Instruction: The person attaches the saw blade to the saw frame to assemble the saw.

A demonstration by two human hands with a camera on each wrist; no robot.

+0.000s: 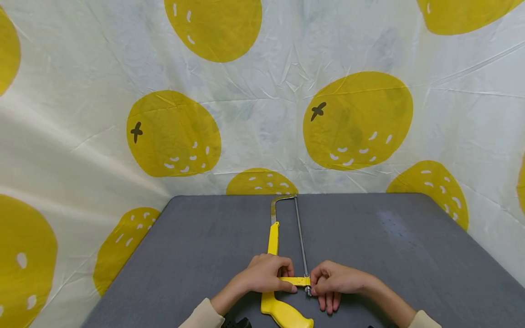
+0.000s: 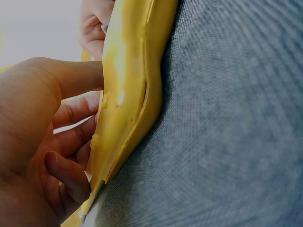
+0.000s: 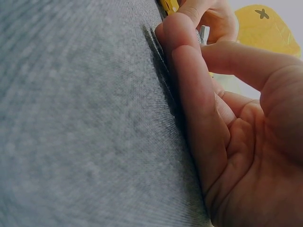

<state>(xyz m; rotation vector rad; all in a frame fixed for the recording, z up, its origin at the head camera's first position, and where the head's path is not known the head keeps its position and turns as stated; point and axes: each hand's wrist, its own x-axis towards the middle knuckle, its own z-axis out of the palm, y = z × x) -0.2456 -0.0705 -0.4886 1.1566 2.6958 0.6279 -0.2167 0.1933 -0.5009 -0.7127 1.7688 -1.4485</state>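
A hacksaw (image 1: 273,239) with a yellow handle (image 1: 289,314) lies on the grey table, its metal bow pointing to the far edge. Its thin blade (image 1: 301,237) runs along the right side. My left hand (image 1: 268,272) reaches over the frame and grips the yellow crosspiece (image 1: 293,281) near the handle. At the blade's near end, my right hand (image 1: 338,278) pinches the small metal wing nut (image 1: 308,290) between thumb and forefinger. The right wrist view shows the lower fingers (image 3: 196,94) lying along the table; the fingertips partly hide the nut there.
The grey table (image 1: 213,237) stretches out on both sides of the saw. Behind it and to the sides hangs a pale sheet (image 1: 262,136) printed with yellow fruit. Something black (image 1: 242,323) shows at the bottom edge by the left sleeve.
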